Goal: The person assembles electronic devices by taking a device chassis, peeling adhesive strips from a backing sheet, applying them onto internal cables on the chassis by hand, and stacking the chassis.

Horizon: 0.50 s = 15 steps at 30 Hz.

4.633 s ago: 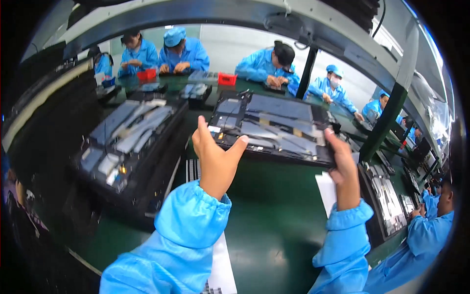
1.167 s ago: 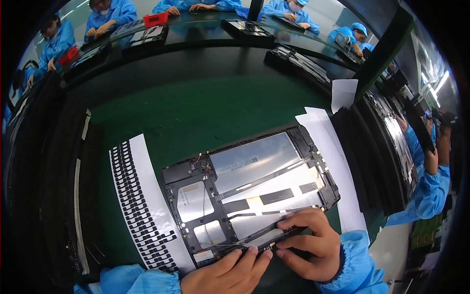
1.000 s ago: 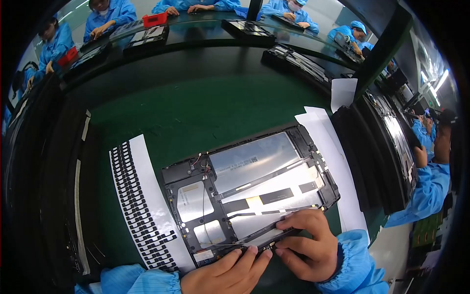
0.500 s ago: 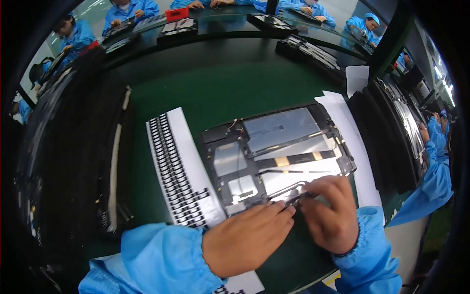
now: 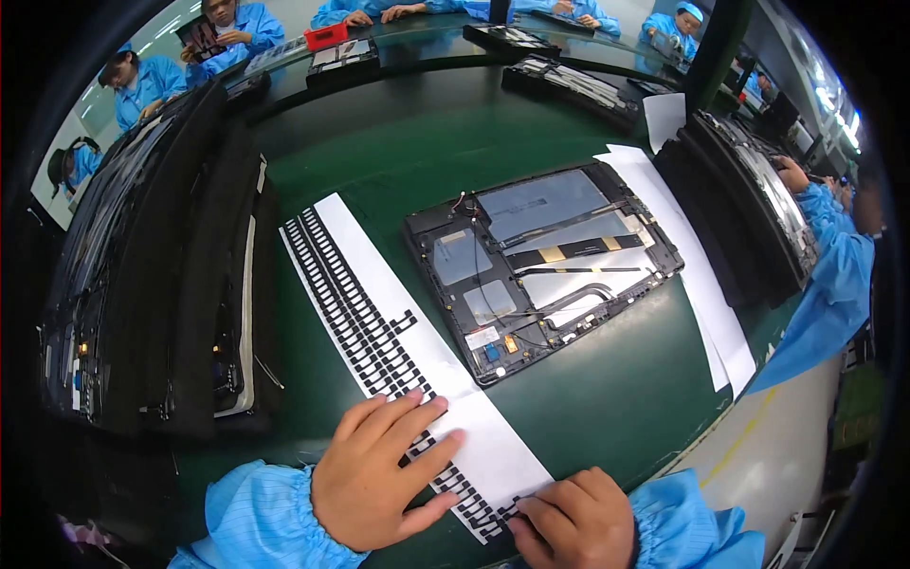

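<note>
Left hand (image 5: 379, 469) lay flat, fingers spread, pressing the white sheet of black adhesive strips (image 5: 398, 341) at the green worktop's (image 5: 427, 142) near edge. Right hand (image 5: 573, 522), fingers curled, pinched the sheet's near end; the opened tablet back (image 5: 540, 266) lay mid-worktop, just right of the sheet.

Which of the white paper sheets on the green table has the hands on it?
The sheet left of the open tablet, the one carrying rows of black stickers; both hands rest on its near end.

Both hands (image 5: 379, 469) on sticker sheet (image 5: 398, 341), opened tablet (image 5: 540, 266) nearby
</note>
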Tool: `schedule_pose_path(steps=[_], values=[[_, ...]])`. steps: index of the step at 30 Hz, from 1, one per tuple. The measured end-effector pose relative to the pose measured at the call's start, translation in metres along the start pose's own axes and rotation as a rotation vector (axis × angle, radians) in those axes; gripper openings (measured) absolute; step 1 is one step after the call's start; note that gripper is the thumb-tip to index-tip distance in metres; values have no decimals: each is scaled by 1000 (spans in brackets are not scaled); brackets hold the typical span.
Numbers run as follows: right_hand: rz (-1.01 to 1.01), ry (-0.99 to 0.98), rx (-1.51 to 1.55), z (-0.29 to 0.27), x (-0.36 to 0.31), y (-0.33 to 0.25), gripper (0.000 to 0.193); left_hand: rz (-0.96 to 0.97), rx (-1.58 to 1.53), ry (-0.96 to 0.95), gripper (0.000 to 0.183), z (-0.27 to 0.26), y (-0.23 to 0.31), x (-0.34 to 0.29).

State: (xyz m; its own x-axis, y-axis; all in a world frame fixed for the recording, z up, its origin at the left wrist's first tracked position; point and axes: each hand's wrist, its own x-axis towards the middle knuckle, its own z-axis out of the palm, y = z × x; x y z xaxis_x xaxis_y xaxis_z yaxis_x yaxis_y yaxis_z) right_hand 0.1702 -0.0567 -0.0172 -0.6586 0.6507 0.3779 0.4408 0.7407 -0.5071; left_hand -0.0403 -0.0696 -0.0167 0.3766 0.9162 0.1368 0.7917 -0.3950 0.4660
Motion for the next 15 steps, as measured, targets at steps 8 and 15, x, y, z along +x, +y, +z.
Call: schedule_pose_path(steps=[8, 15], values=[[48, 82, -54, 9, 4, -2, 16, 54, 135, -38, 41, 2, 2, 0], [-107, 97, 232, -4, 8, 9, 12, 59, 147, -55, 42, 4, 6, 0]])
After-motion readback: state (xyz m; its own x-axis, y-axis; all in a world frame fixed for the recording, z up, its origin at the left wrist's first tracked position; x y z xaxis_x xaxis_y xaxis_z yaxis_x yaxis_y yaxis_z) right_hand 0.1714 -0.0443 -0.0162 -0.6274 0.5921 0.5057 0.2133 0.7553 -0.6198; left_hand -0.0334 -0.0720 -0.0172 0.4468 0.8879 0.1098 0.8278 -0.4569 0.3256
